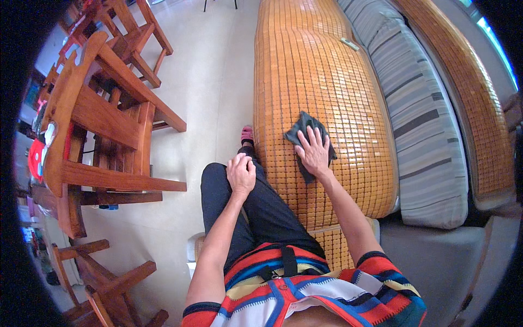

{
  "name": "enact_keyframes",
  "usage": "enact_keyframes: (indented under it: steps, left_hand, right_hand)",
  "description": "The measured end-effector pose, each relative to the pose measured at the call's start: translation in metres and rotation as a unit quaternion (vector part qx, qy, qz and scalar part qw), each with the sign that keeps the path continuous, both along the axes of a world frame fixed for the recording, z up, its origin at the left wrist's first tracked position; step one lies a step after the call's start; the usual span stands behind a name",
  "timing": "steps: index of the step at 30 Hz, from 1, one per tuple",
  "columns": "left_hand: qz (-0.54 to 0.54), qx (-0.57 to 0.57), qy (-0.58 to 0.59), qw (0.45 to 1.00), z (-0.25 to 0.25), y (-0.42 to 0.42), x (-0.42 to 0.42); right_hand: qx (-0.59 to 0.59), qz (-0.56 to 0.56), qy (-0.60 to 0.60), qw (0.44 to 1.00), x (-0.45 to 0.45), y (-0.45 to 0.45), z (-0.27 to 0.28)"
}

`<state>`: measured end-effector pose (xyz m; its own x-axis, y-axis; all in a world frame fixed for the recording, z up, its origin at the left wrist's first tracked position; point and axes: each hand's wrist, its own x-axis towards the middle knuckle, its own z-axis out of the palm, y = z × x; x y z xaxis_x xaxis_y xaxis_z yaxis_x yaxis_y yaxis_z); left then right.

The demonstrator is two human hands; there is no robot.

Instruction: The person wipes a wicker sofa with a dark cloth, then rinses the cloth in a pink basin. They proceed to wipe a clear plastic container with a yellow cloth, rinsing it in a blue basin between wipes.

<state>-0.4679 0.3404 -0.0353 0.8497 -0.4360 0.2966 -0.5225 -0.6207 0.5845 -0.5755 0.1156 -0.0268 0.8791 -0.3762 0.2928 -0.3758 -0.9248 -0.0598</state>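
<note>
My right hand lies flat, fingers somewhat spread, on a dark cloth, which rests crumpled on a bamboo tile seat mat. The cloth shows on both sides of the hand. My left hand rests on my knee in dark trousers, its fingers bent, and nothing can be seen in it. The mat covers a long sofa seat to the right of my legs.
Striped grey back cushions line the sofa's right side, beside another bamboo mat. A small pale object lies on the seat's far part. Wooden chairs stand at left on a pale floor. A grey armrest is at lower right.
</note>
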Motion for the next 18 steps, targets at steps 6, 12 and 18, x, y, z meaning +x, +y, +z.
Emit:
enact_keyframes:
  steps: [6, 12, 18]
  left_hand:
    - [0.003, 0.006, -0.018, 1.0, 0.002, 0.002, 0.0]
    - [-0.01, -0.008, -0.019, 1.0, 0.0, 0.001, 0.0]
    - [-0.003, 0.007, -0.003, 1.0, 0.0, 0.001, 0.001]
  right_hand:
    - [-0.01, 0.09, 0.03, 0.995, -0.024, 0.023, 0.004]
    - [0.016, 0.217, 0.129, 0.967, -0.111, 0.056, -0.002]
    - [-0.002, 0.12, 0.066, 0.991, -0.063, 0.015, 0.009]
